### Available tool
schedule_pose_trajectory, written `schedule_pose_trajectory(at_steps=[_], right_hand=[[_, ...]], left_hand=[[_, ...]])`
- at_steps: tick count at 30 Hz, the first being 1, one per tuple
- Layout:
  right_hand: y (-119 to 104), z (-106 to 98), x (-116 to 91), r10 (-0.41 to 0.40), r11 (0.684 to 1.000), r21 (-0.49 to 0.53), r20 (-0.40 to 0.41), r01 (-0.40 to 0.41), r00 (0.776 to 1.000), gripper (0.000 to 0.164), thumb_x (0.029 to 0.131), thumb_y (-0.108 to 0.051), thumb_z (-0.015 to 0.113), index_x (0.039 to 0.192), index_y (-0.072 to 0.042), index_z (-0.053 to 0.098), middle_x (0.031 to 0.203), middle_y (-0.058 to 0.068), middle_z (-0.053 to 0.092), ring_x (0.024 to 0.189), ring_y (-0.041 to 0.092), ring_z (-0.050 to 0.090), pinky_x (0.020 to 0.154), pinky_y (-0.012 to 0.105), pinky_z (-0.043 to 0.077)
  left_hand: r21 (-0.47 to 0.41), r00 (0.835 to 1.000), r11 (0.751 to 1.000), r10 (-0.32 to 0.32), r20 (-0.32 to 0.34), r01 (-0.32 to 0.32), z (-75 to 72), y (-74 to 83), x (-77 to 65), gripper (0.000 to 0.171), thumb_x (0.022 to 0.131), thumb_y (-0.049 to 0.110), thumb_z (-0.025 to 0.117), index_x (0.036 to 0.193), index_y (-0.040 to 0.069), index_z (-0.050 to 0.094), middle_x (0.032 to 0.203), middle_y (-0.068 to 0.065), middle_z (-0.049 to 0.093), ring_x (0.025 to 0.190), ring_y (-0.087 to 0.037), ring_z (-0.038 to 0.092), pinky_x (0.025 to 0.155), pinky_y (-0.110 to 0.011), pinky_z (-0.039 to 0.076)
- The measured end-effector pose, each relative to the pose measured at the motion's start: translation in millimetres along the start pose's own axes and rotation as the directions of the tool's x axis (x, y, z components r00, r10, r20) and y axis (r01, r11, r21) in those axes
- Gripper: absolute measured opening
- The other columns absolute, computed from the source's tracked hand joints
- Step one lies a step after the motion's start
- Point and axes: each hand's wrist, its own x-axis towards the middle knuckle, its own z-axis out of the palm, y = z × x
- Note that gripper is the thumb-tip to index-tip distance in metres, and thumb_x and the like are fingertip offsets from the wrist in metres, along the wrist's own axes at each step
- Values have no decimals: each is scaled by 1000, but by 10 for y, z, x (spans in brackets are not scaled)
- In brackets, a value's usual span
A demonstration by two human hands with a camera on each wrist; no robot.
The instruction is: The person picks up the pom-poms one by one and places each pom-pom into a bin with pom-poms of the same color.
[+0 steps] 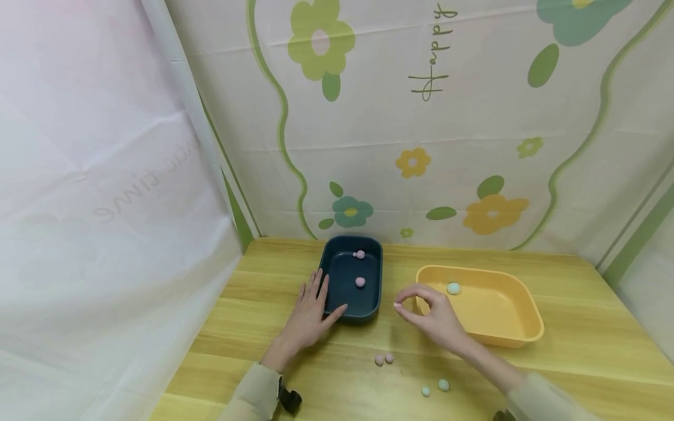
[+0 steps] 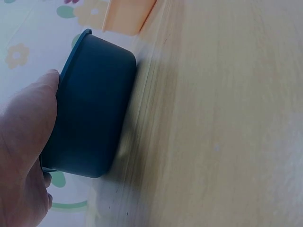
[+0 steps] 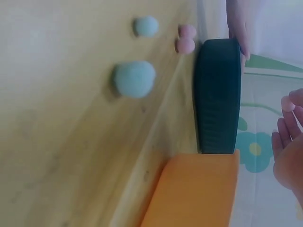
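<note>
Beige cloth sleeve (image 1: 253, 387) led into the left hand (image 1: 308, 316), fingers spread against the rim of a dark blue rectangular tray (image 1: 363, 301). Two round pink pieces (image 1: 360, 282) lay inside; two pink balls (image 1: 379, 360) sat nearby on the yellow wood-grain table (image 1: 590, 327). The right hand (image 1: 437, 316) pinched a small pale pink ball (image 1: 397, 304) between the trays. Rightward, two pale green balls (image 1: 444, 385) lay on the table, another pale green ball (image 1: 453, 288) in the yellow-orange tray (image 1: 492, 310).

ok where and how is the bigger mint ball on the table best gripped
Probably pinch the bigger ball across its near and far sides, coming from above right: it is round, and the smaller mint ball lies close on its left in the head view.
</note>
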Motion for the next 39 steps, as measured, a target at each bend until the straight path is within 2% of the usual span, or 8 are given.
schedule_pose_trajectory(at_steps=[7, 13, 16, 20, 22, 27, 34, 39], right_hand=[[47, 78, 197, 18, 1000, -24, -12, -18, 1000, 16, 95, -5, 85, 102, -18, 81, 102, -2, 82, 102, 9, 73, 100, 16, 52], [76, 141, 372, 73, 996, -45, -12, -74, 997, 9, 97, -12, 85, 105, -15, 82, 106, -2, 82, 107, 16, 73, 102, 21, 54], [84, 176, 472, 74, 995, -67, -20, -75, 997, 9, 97, -12, 86, 105, -13, 82, 106, 1, 82, 108, 22, 74, 103, 27, 56], [109, 219, 594, 39, 994, -103, -46, -44, 998, 10, 94, -7, 87, 103, -10, 82, 102, 4, 82, 105, 27, 75, 104, 45, 59], [133, 242, 647, 25, 993, -111, -53, -31, 998, 10, 94, -6, 87, 102, -9, 82, 102, 5, 82, 105, 28, 75, 103, 48, 59], [180, 308, 769, 38, 993, -114, -51, -44, 998, 9, 96, -8, 85, 103, -9, 82, 105, 7, 82, 108, 32, 75, 102, 42, 59], [224, 400, 886, 71, 990, -120, -38, -75, 997, 10, 98, -10, 84, 103, -3, 80, 104, 11, 80, 106, 35, 73, 101, 48, 59], [254, 444, 931, 98, 986, -133, -34, -102, 995, 6, 97, -7, 83, 103, -5, 81, 106, 12, 80, 109, 33, 74, 102, 50, 59]], left_hand=[[12, 1000, 1000, 2, -2, -1, 10, -1, 2, 97, 110, 68, 50, 175, 2, 21, 186, -19, 8, 173, -45, 13, 140, -64, 17], [0, 1000, 1000, -1, -8, 1, 8, -10, 1, 98, 110, 68, 50, 176, 2, 19, 186, -19, 7, 173, -43, 11, 140, -64, 17], [-4, 1000, 1000, -8, -10, 8, -3, -11, 1, 99, 110, 68, 50, 176, 3, 16, 186, -19, 6, 174, -42, 9, 140, -64, 16], [2, 1000, 1000, -12, -8, 12, -12, -6, 8, 100, 110, 69, 49, 176, 2, 15, 186, -19, 6, 174, -41, 8, 140, -64, 16], [10, 1000, 1000, -12, -9, 12, -9, -8, 9, 100, 110, 69, 49, 176, 2, 15, 186, -19, 7, 174, -42, 9, 140, -64, 16], [40, 1000, 999, -17, -2, 17, 1, -17, 15, 102, 109, 72, 46, 176, 1, 14, 186, -19, 6, 174, -42, 8, 140, -63, 15], [36, 1000, 999, -5, -13, 5, 8, -7, 14, 103, 109, 72, 46, 175, -1, 17, 186, -20, 9, 174, -41, 8, 140, -64, 15], [39, 1000, 999, -3, -10, 3, 9, 8, 12, 101, 110, 71, 46, 175, -1, 17, 186, -20, 8, 174, -42, 9, 140, -64, 14]])
